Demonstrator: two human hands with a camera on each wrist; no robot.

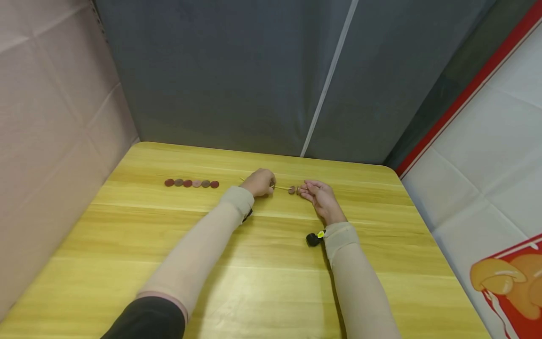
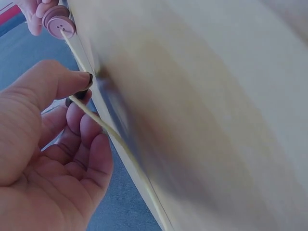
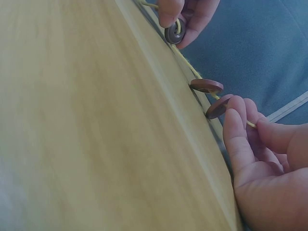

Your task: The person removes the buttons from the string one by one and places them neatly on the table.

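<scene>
A thin yellowish cord point(image 1: 281, 188) stretches between my two hands just above the yellow wooden table point(image 1: 271, 263). My left hand point(image 1: 271, 186) pinches a dark button point(image 2: 83, 91) and the cord point(image 2: 110, 132) between thumb and fingers. My right hand point(image 1: 306, 188) pinches the cord's other end point(image 3: 250, 123) between thumb and forefinger. Two brown buttons point(image 3: 207, 85) are threaded on the cord next to the right fingertips point(image 3: 233, 108). In the left wrist view the nearer threaded button point(image 2: 60, 24) looks pink. A row of several red and brown buttons point(image 1: 192, 183) lies on the table left of my left hand.
Grey fabric walls point(image 1: 254, 70) stand behind the table's far edge, and a pink panel point(image 1: 51, 117) closes the left side. A white and red sheet point(image 1: 487, 165) lies to the right. A small black device point(image 1: 314, 239) is strapped at my right wrist.
</scene>
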